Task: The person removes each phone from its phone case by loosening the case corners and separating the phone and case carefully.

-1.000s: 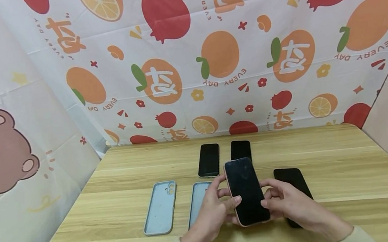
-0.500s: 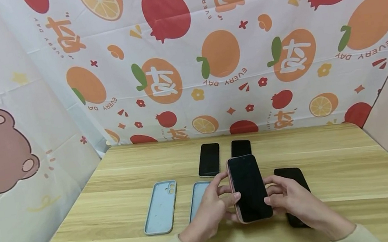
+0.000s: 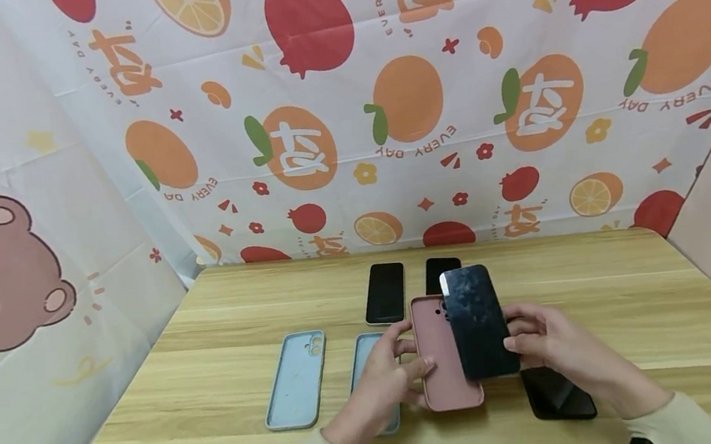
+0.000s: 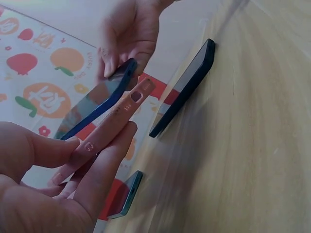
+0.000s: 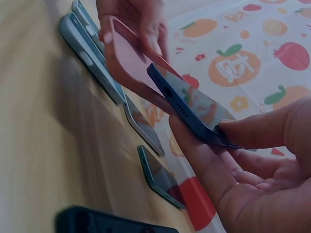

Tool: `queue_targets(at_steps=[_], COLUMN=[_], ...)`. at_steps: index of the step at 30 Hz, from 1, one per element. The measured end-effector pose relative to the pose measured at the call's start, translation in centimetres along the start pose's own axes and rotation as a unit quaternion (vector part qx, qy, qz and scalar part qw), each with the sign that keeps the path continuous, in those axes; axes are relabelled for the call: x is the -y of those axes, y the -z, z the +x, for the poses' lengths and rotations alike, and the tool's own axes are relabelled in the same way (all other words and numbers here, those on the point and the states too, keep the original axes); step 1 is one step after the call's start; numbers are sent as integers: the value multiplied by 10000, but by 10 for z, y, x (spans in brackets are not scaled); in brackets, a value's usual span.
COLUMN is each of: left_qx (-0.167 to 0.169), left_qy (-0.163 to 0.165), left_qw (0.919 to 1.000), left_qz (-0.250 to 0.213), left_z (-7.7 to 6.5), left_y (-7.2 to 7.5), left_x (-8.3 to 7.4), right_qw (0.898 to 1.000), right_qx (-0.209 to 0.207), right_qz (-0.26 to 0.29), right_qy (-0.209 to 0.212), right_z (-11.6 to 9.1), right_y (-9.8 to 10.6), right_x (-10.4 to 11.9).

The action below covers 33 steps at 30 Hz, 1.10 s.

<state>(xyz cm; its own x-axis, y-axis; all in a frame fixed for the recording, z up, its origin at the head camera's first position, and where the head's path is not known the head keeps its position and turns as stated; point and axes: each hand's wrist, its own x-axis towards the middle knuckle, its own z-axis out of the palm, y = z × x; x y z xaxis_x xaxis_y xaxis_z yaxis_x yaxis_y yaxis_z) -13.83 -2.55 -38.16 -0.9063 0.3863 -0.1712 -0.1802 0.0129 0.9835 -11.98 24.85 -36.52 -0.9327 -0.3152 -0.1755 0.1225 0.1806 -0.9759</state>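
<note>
My left hand [image 3: 390, 372] grips a pink phone case [image 3: 443, 369] by its left side, thumb over the rim. The inside of the case faces up, with its camera cutout near the top. In my right hand [image 3: 553, 342] is a dark blue smartphone [image 3: 479, 322], pinched along its right edge, screen up. The phone overlaps the right half of the case in the head view. Both wrist views show the phone [image 4: 104, 99] and the case [image 5: 131, 60] as separate pieces, held above the wooden table.
Two light blue phone cases lie on the table [image 3: 173, 430]: one at left [image 3: 296, 382], another [image 3: 363, 350] partly behind my left hand. Two dark-screened phones rest at the back, one left [image 3: 385, 292] and one right [image 3: 439, 271]. A black phone [image 3: 558, 398] lies under my right hand.
The phone has come out of the pink case and moved right and up with my right hand. The case's pink inside now shows, still held by my left hand.
</note>
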Motion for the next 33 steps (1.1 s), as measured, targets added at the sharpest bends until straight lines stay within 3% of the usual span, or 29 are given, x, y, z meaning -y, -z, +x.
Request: queue_targets(at_steps=[5,13,21,27,33], left_qx=[-11,247,430,597,688], left_qy=[-6,-12,-90,-140,-165], left_qw=[9999,9980,9951,9872,9739], left_qz=[166,584,889,1472,2155], left_z=[0,1,2,2,1], left_y=[0,3,3,2,0], left_x=[1,2,6,11,13], right_qw=[9989,9993,9974,9956,9948], right_qx=[-353,-356,-668,-851,-941], right_qz=[-236,-92,-247,-328,-231], right_qy=[-183,40,-126,-200,-308], right_z=[4,15,30,44,58], right_y=[8,26,41,50,62], right_x=[5,8,7,4,-4])
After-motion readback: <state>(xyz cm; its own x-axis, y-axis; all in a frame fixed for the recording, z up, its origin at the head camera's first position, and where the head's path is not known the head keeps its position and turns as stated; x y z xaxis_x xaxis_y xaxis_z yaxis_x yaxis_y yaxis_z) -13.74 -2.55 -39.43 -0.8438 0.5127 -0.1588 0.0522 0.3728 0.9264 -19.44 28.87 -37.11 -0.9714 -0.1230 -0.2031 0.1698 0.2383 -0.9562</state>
